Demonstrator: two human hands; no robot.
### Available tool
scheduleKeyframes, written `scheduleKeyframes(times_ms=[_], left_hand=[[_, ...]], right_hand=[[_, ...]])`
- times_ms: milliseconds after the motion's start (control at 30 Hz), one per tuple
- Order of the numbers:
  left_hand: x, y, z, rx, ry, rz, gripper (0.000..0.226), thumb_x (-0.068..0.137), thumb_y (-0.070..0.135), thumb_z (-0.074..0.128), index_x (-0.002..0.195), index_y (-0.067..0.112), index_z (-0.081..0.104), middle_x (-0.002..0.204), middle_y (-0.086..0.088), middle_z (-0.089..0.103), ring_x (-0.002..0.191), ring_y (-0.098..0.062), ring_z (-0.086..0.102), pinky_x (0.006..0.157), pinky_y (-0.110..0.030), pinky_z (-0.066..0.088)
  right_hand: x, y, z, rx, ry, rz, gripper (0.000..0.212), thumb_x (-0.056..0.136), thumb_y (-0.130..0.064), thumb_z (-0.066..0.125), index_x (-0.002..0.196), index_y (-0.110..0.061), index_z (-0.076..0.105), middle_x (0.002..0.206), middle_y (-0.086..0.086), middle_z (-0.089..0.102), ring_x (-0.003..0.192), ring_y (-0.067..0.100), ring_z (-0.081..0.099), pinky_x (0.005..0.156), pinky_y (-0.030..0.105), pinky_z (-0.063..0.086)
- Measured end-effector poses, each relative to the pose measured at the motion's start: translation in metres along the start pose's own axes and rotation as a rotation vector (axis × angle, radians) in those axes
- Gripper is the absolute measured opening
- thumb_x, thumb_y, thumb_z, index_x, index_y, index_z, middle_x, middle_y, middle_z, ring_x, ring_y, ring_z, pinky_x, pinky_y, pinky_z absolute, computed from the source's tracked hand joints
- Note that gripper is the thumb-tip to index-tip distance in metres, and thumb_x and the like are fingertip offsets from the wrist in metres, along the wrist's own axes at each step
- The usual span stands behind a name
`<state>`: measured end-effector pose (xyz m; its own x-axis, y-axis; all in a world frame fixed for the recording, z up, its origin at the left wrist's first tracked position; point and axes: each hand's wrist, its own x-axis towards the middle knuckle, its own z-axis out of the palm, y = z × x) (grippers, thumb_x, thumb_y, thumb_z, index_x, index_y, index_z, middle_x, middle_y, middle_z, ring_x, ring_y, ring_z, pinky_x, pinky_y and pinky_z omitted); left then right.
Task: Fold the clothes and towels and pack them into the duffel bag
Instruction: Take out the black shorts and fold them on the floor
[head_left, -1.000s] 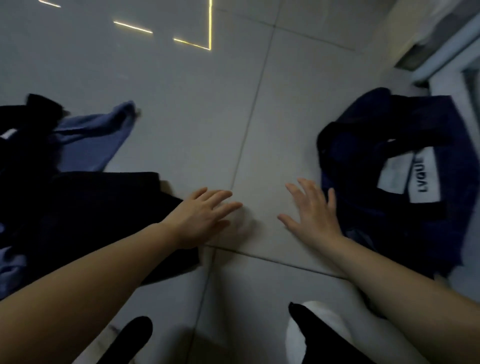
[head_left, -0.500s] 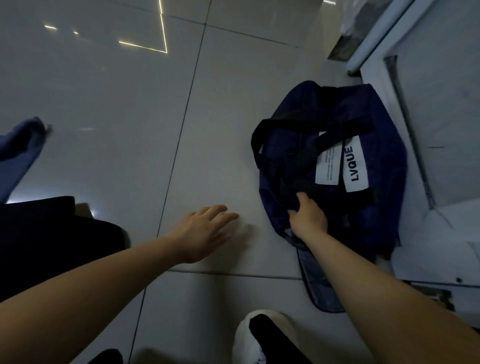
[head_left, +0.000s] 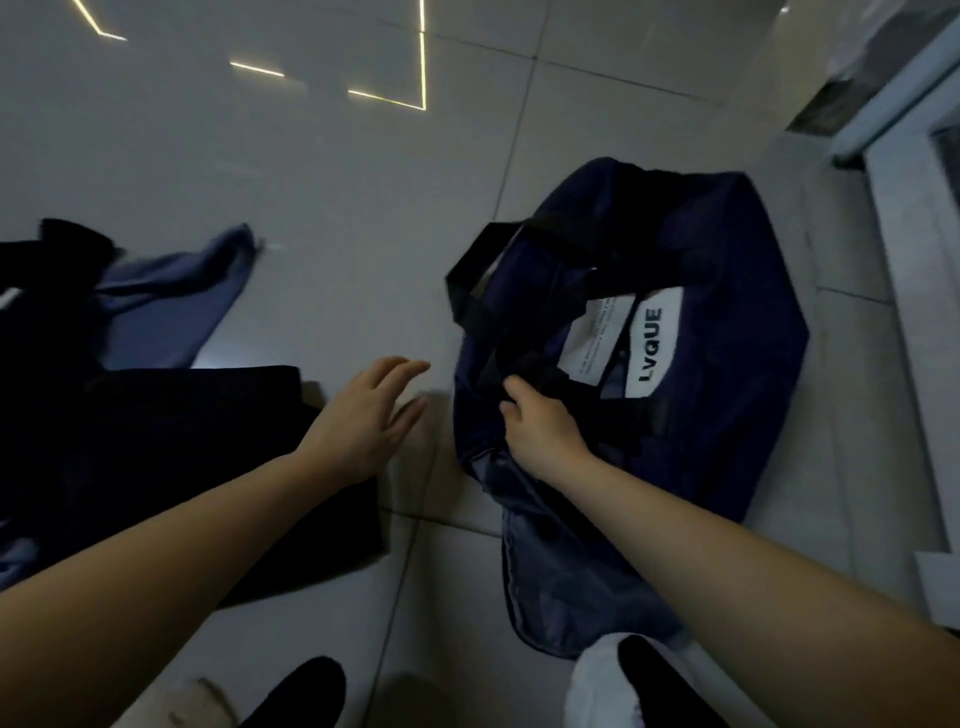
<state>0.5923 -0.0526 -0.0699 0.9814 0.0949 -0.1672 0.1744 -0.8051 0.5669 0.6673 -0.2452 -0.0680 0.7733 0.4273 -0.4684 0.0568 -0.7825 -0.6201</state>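
A glossy tiled floor (head_left: 311, 171) carries a navy duffel bag (head_left: 727, 270) with a white LVQUE label, at right. At left lie a black garment (head_left: 171, 441) and blue cloth (head_left: 176, 306). The right hand (head_left: 540, 426) curls round the bag's dark strap; the left hand (head_left: 363, 415) hovers, fingers straight, loosely together.

Glossy grey tiled floor (head_left: 322, 171) with reflected light strips (head_left: 387, 98)
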Motion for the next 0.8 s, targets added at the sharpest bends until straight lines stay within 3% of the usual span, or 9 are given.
scheduleKeyframes(times_ms=[133,267,400,500,567,633,700,800], left_hand=[[-0.019,-0.035,-0.022,-0.074,0.148,-0.113,0.043,0.097,0.026,0.051,0.139,0.016,0.047,0.138,-0.005,0.047,0.12,-0.026,0.051,0.099,-0.032,0.037],[-0.042,-0.068,-0.036,-0.26,0.218,-0.234,0.043,0.1,0.018,0.043,0.143,0.017,0.04,0.142,-0.002,0.048,0.13,-0.017,0.044,0.1,-0.021,0.031],[-0.063,-0.087,-0.047,-0.429,0.303,-0.388,0.043,0.103,0.022,0.037,0.145,0.021,0.035,0.145,0.001,0.045,0.133,-0.013,0.041,0.101,-0.02,0.029],[-0.073,-0.091,-0.052,-0.293,0.232,-0.309,0.043,0.099,0.021,0.048,0.142,0.019,0.043,0.14,0.001,0.049,0.129,-0.015,0.044,0.1,-0.02,0.031],[-0.076,-0.094,-0.048,-0.144,0.165,-0.222,0.046,0.095,0.022,0.055,0.14,0.016,0.046,0.143,-0.002,0.046,0.135,-0.018,0.039,0.109,-0.026,0.029],[-0.079,-0.092,-0.044,0.005,0.096,-0.146,0.052,0.093,0.034,0.058,0.14,0.017,0.046,0.15,-0.003,0.039,0.142,-0.022,0.028,0.116,-0.035,0.023],[-0.08,-0.082,-0.04,0.129,0.03,-0.071,0.069,0.085,0.061,0.043,0.142,0.021,0.044,0.153,-0.004,0.033,0.145,-0.023,0.022,0.117,-0.044,0.023],[-0.079,-0.06,-0.036,0.308,-0.133,0.03,0.093,0.07,0.081,0.006,0.149,0.035,0.024,0.16,0.007,0.008,0.148,-0.015,0.001,0.119,-0.044,0.008]], right_hand=[[-0.007,-0.061,0.042,-0.022,-0.14,-0.133,0.024,0.103,-0.024,0.038,0.12,-0.012,0.05,0.105,0.013,0.062,0.096,0.033,0.058,0.079,0.037,0.045],[-0.015,-0.109,0.089,-0.037,-0.32,-0.248,0.017,0.102,-0.024,0.038,0.107,-0.013,0.05,0.1,0.013,0.062,0.091,0.034,0.058,0.072,0.038,0.043],[-0.011,-0.13,0.105,0.036,-0.322,-0.167,0.023,0.101,-0.026,0.041,0.117,-0.014,0.052,0.115,0.012,0.059,0.106,0.032,0.055,0.077,0.03,0.039],[-0.008,-0.132,0.098,0.214,-0.281,-0.055,0.02,0.101,-0.025,0.043,0.111,-0.012,0.054,0.11,0.01,0.06,0.106,0.028,0.056,0.09,0.035,0.043],[-0.013,-0.133,0.086,0.337,-0.289,0.003,0.015,0.1,-0.025,0.043,0.102,-0.014,0.053,0.101,0.009,0.06,0.103,0.03,0.059,0.088,0.041,0.048],[-0.022,-0.14,0.066,0.513,-0.342,0.07,0.014,0.102,-0.024,0.04,0.103,-0.015,0.052,0.114,0.016,0.061,0.109,0.036,0.059,0.084,0.046,0.054],[-0.036,-0.145,0.034,0.751,-0.365,0.111,0.014,0.104,-0.021,0.039,0.107,-0.017,0.052,0.12,0.021,0.061,0.106,0.037,0.063,0.08,0.047,0.057],[-0.052,-0.143,-0.022,0.922,-0.222,0.078,0.013,0.1,-0.022,0.046,0.099,-0.015,0.057,0.092,0.01,0.068,0.075,0.024,0.069,0.073,0.047,0.057]])
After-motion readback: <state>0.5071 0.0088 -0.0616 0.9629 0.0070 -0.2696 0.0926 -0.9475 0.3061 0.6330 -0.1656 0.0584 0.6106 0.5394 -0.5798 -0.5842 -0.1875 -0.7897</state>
